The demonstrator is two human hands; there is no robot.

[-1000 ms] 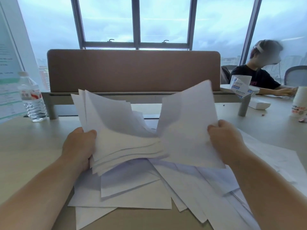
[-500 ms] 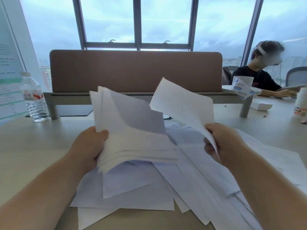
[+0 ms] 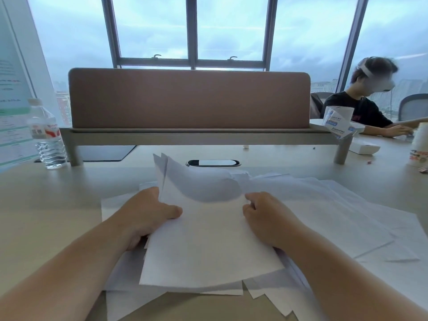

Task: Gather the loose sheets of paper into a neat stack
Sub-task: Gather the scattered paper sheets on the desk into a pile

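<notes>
Stack [image 3: 208, 239] lowered onto table [image 3: 46, 216] — left grip [image 3: 148, 214] pinching, right grip [image 3: 266, 216] curled at edge.

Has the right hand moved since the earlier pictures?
Yes. The right hand came down and inward toward the left hand, now low on the bundle of sheets, further below the brown divider panel.

Bare forearms, no sleeves, apparently no rings on left hand [image 3: 148, 213], right hand [image 3: 269, 216]

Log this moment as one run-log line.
left hand: grips bundle of sheets | right hand: on bundle's right edge, grip unclear | loose sheets: still spread on table | stack: unfinished
</notes>
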